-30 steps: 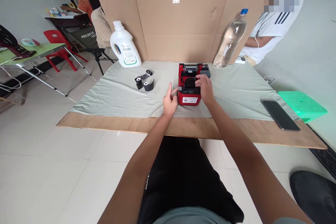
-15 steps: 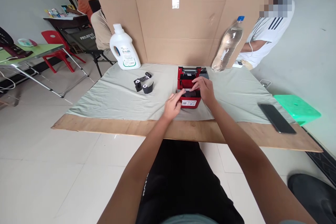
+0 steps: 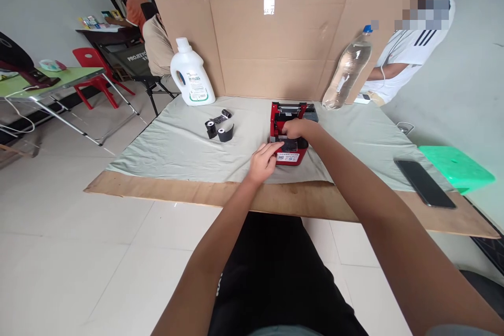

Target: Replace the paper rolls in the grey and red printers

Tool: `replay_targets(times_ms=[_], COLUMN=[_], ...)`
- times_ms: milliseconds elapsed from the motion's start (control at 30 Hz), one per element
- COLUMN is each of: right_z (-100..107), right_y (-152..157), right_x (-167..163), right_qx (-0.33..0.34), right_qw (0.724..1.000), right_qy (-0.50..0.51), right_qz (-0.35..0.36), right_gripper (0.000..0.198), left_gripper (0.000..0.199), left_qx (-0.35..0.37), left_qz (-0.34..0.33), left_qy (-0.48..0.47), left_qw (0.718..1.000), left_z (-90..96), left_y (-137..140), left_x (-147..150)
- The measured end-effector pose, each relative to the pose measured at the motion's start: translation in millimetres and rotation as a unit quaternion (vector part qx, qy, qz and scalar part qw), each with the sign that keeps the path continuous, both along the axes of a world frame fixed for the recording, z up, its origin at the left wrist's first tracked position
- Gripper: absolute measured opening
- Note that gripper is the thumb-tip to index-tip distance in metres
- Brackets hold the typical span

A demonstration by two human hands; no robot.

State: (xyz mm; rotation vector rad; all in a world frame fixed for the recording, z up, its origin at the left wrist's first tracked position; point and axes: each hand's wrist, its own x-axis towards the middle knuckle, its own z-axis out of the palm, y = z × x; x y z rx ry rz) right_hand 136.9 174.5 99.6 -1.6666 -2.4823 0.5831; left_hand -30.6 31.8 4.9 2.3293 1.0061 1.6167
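A small red machine [image 3: 302, 158], which looks like a label printer with its lid up, stands near the front of the cloth-covered table. Black parts and a metal roller show inside, and a white label is on its front. My left hand [image 3: 263, 163] lies at its front left corner, fingers stretched out, with the fingertips on the dark front part. Into the open middle reaches my right hand [image 3: 299, 128], its fingers bent downward and pressed together. Its fingertips are hidden, so whatever they grip cannot be made out. Left of the machine lie several black rolls [image 3: 226, 134], some strip unwound.
A white detergent jug [image 3: 192, 76] and a leaning clear bottle [image 3: 348, 71] stand before a cardboard screen [image 3: 271, 44]. A black phone [image 3: 425, 182] rests at the table's right front. Beside it is a green stool [image 3: 457, 168]. Other people sit beyond the table.
My right hand has moved deeper into the machine, away from my left fingertips, and its fingers have curled down. My left hand has drawn slightly back. The whole view has shifted a little.
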Motion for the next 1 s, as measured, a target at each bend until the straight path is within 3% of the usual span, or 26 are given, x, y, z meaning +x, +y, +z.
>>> replay_targets(times_ms=[133, 267, 333, 400, 533, 633, 733, 933, 1000], right_z=[6.4, 25.6, 32.5, 33.3, 18.3, 2.5, -12.8, -47.3, -55.0], right_y=[-3.8, -29.0, -50.1, -74.5, -118.6, -137.0, -144.2, -154.3, -158.0], right_x=[-1.8, 16.2, 26.6, 32.9, 26.7, 11.9, -3.1, -28.4, -33.3], right_qx=[0.003, -0.002, 0.022, 0.066, 0.069, 0.049, 0.093, 0.174, 0.211], right_qw=[1.0, 1.0, 0.999, 0.985, 0.911, 0.888, 0.871, 0.802, 0.789], right_qy=[-0.007, -0.009, 0.032, 0.155, 0.401, 0.449, 0.474, 0.568, 0.573], right_qz=[-0.007, -0.001, 0.011, 0.03, 0.065, 0.083, 0.089, -0.054, -0.068], right_gripper=[0.032, 0.022, 0.02, 0.024, 0.026, 0.025, 0.026, 0.026, 0.024], left_gripper=[0.052, 0.047, 0.042, 0.035, 0.038, 0.053, 0.051, 0.052, 0.052], left_qx=[0.01, 0.015, 0.002, -0.022, -0.111, -0.189, -0.213, -0.23, -0.23], left_qz=[-0.004, -0.006, -0.002, 0.011, 0.005, -0.064, -0.084, -0.1, -0.111], left_qy=[-0.011, -0.051, -0.096, -0.154, -0.303, -0.355, -0.335, -0.337, -0.337], left_qw=[1.0, 0.999, 0.995, 0.988, 0.947, 0.913, 0.914, 0.907, 0.906], left_z=[-0.9, 1.6, 3.9, 6.2, 9.6, 11.4, 14.3, 21.7, 22.0], left_y=[-0.3, -2.2, -2.5, -1.6, 3.1, 5.0, 2.4, -7.6, -9.1], left_x=[-0.6, -1.2, -1.6, -2.2, -4.7, -6.7, -7.8, -11.2, -12.3])
